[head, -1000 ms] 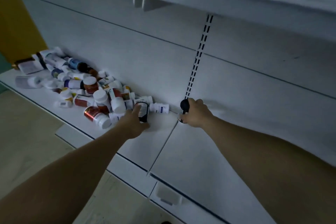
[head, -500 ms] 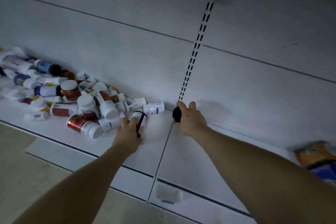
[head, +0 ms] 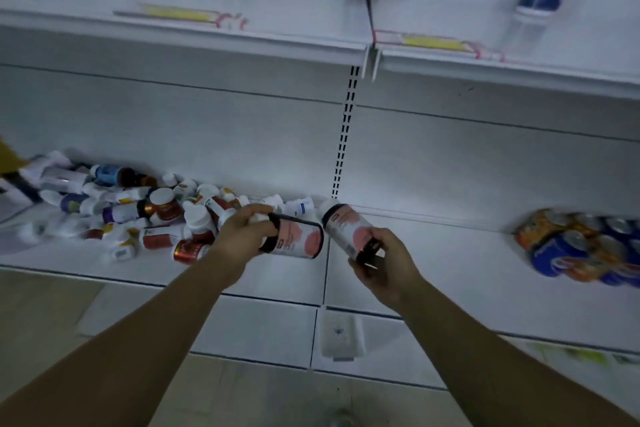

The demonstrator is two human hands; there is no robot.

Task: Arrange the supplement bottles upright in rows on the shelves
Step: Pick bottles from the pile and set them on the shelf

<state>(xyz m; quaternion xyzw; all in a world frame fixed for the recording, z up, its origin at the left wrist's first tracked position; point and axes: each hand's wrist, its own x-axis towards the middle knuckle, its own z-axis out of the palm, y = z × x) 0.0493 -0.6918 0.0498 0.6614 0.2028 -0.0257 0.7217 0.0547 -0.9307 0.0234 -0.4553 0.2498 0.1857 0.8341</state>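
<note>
Gripping the level bottle (head: 298,242) with our left hand (head: 242,236), fingers curled around its left end, we point its long axis to the right, above the lower shelf (head: 450,253). Our right hand (head: 388,267) clamps the dark lower end of the tilted bottle (head: 346,225), which leans up and left. The 2 are just beside each other. Both need turning upright, we judge; bare shelf is directly beneath.

**Both hands gripping, forearms stretched forward**

The left hand (head: 242,236) curls its fingers over one end of the left bottle (head: 298,241), which juts sideways past the fingertips. The right hand (head: 384,265) wraps fingers and thumb round the dark end of the right bottle (head: 344,225), whose body rises beyond the fingertips. The bare left forearm (head: 138,340) and right forearm (head: 502,357) converge, wrists near each other.
</note>
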